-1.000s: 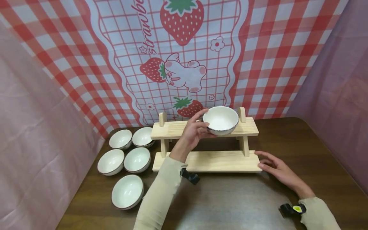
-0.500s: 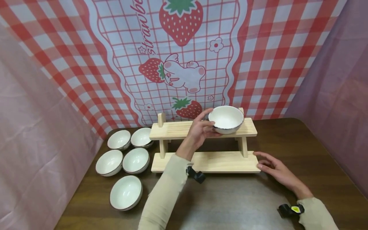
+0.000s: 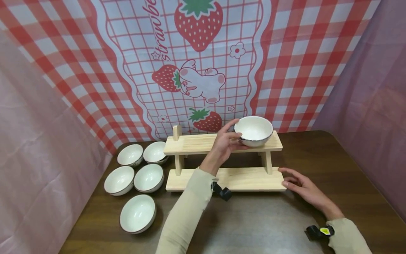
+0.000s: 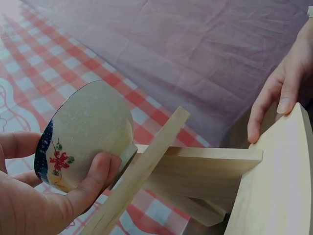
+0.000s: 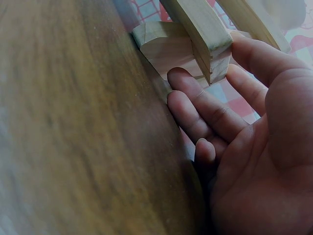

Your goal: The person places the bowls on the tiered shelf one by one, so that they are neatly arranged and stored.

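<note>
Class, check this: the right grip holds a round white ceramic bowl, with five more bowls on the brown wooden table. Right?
No: the head view shows the left grip holding the round white ceramic bowl; five more bowls do stand on the brown wooden table.

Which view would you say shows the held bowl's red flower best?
The left wrist view: it faces the bowl from outside, so its red flower shows plainly. The head view shows the bowl's inside but no flower; the right wrist view, none.
</note>
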### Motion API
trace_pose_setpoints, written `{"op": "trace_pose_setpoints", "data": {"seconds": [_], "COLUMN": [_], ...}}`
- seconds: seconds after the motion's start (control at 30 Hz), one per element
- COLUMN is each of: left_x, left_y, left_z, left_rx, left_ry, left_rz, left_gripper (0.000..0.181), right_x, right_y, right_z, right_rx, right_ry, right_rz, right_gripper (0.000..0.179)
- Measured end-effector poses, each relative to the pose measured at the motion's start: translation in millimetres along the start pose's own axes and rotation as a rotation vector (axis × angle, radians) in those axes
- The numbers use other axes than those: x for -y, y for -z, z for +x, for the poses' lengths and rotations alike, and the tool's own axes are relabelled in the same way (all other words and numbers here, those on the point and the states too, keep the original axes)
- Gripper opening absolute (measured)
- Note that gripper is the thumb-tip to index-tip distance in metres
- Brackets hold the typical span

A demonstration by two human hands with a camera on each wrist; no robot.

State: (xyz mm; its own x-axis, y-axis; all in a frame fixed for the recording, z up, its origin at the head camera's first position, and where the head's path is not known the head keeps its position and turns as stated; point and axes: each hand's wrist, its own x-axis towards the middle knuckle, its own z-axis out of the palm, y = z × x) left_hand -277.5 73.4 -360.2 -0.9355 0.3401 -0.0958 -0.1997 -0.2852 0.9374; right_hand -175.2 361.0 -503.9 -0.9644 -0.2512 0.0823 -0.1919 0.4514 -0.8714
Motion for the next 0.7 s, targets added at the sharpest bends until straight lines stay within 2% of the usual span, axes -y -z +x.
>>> {"op": "trace_pose_setpoints", "data": {"seconds": [0.23, 0.7], "left_x": [4.0, 4.3], "left_y": [-3.0, -4.5], "left_z": [4.7, 6.4], "left_rx": [-0.006, 0.050], "left_ry": [0.010, 0.003], "left_rz": [-0.017, -0.012], "left_gripper": [0.065, 0.065], "right_x": [-3.6, -3.6], "right_y": [-0.2, -0.4], "right_z": [0.2, 0.5], "right_rx": [0.006, 0.000], "right_ry": [0.009, 0.034], "right_rz": [0.002, 0.002], "right_gripper": [0.050, 0.049]}}
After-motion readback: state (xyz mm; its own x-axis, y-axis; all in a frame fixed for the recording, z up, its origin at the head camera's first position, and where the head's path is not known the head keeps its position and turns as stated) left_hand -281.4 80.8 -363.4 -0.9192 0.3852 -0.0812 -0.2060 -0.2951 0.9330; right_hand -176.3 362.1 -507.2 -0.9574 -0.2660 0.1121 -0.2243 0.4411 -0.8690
